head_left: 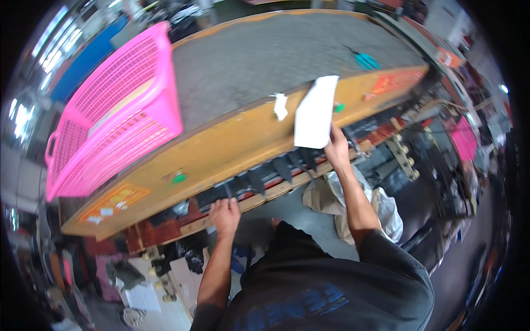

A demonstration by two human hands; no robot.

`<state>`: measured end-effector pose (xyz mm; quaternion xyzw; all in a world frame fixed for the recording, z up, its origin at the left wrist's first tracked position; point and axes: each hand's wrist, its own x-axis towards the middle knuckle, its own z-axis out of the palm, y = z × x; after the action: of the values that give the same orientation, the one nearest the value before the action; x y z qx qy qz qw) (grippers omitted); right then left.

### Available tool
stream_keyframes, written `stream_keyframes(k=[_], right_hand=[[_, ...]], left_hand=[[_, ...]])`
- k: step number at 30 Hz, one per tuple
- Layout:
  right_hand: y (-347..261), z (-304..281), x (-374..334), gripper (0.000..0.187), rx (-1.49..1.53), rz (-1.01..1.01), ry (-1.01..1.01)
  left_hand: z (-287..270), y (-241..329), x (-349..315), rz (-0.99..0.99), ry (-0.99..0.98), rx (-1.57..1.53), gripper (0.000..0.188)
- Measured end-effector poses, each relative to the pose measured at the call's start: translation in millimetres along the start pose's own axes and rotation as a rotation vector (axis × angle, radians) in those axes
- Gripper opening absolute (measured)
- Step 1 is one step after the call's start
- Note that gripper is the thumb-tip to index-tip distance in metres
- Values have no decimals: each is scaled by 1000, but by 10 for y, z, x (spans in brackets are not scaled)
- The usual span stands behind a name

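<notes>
My right hand [338, 150] grips the lower right edge of a white sheet [316, 113], which looks like paper. The sheet stands up in front of the yellow front board of the workbench [237, 146]. Lower and to the left, my left hand [224, 216] is closed with its fingers curled, at the wooden rail [251, 202] below the bench front. Whatever those fingers hold, if anything, is hidden. Between the hands, a row of dark pointed strips [281, 169] hangs over the rail. A small white scrap [280, 107] sits on the front board beside the sheet.
On the left end of the bench a pink plastic basket [127, 124] stands tilted. Teal-handled snips [365, 60] lie on the grey top at the right. White sacks [389, 215] rest on the floor by my right arm. A pink container [462, 138] is farther right.
</notes>
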<state>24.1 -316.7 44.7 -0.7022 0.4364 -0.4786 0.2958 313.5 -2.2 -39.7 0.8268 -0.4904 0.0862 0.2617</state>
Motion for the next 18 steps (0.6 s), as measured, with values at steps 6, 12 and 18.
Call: stream_keyframes(k=[6, 12, 18], right_hand=[[237, 331, -939, 17, -453, -404, -416], [325, 429, -966, 29, -533, -240, -496], [60, 110, -1215, 30, -504, -222, -561]], left_hand=[[-13, 20, 10, -47, -30, -58, 26], [-55, 6, -20, -46, -7, -123, 22], [-220, 97, -437, -82, -75, -180, 22]])
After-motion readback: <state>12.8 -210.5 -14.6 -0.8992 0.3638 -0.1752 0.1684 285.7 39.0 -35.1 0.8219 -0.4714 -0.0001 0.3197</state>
